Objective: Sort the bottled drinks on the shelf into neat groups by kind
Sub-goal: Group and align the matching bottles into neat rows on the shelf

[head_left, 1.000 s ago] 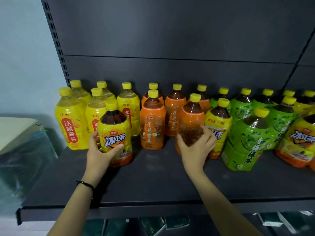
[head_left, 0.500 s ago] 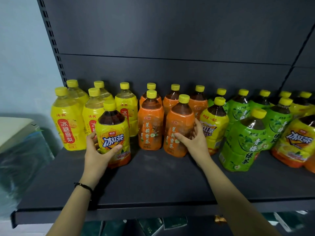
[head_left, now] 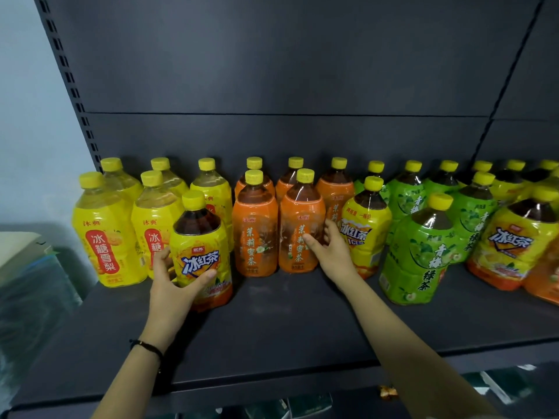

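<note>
My left hand (head_left: pixel 172 285) grips an iced black tea bottle (head_left: pixel 201 252) with a yellow-and-orange label, standing in front of the yellow pear drink bottles (head_left: pixel 106 234). My right hand (head_left: pixel 331 252) holds the right side of an orange jasmine tea bottle (head_left: pixel 299 225), which stands upright beside another orange bottle (head_left: pixel 255 228) in the front row. Behind these are more orange bottles. Just right of my right hand stands a second iced black tea bottle (head_left: pixel 364 228). Green tea bottles (head_left: pixel 420 252) fill the right part of the shelf.
The dark shelf board (head_left: pixel 287 328) has bare room in front of the bottles. More iced black tea bottles (head_left: pixel 511 246) stand at the far right. A pale wall and a plastic-covered object (head_left: pixel 30 282) lie to the left. Packages show below the shelf.
My right hand has slid the orange jasmine tea bottle left and back until it stands level with the other front orange bottle. My left hand has stayed on the iced black tea bottle.
</note>
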Tool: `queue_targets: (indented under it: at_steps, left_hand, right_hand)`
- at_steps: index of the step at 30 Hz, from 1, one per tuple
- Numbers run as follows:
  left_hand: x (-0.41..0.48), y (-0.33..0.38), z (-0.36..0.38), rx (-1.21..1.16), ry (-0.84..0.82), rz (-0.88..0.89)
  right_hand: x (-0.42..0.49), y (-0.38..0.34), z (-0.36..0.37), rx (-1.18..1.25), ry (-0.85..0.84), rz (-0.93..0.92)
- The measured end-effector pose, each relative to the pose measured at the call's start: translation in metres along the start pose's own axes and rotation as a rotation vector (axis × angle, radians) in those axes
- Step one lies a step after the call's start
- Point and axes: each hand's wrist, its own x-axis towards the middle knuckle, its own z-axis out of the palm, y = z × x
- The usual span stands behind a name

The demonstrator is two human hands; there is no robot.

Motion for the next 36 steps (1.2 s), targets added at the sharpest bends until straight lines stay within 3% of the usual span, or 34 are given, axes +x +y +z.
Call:
queue_targets:
  at_steps: [3,7,12,18,23,31,36]
  left_hand:
    - [-0.004,0.001,0.008,-0.020,-0.014,0.006]
    - [-0.009,0.001,0.016,-0.045,-0.023,0.014]
    - [-0.012,0.003,0.022,-0.052,-0.025,0.026]
    - [-0.013,0.002,0.023,-0.062,-0.031,0.007]
    - [-0.015,0.007,0.022,-0.053,-0.036,0.002]
    - [-0.018,0.015,0.023,-0.002,-0.119,0.034]
    - [-0.027,0.017,0.030,0.013,-0.165,0.047]
  right_hand:
    - [-0.016,0.009,-0.004,-0.045,0.112,-0.037]
    - [-0.037,0.005,-0.027,-0.138,0.446,-0.340]
    - [-0.033,-0.007,-0.049,-0.242,0.539,-0.359]
    - [-0.004,-0.006,-0.055,-0.275,0.448,-0.195]
    - [0.013,-0.009,-0.064,-0.101,0.450,-0.053]
    - [-0.014,-0.010,-0.050,-0.206,0.432,-0.119]
    - [-0.043,-0.008,-0.048,-0.017,0.326,-0.140]
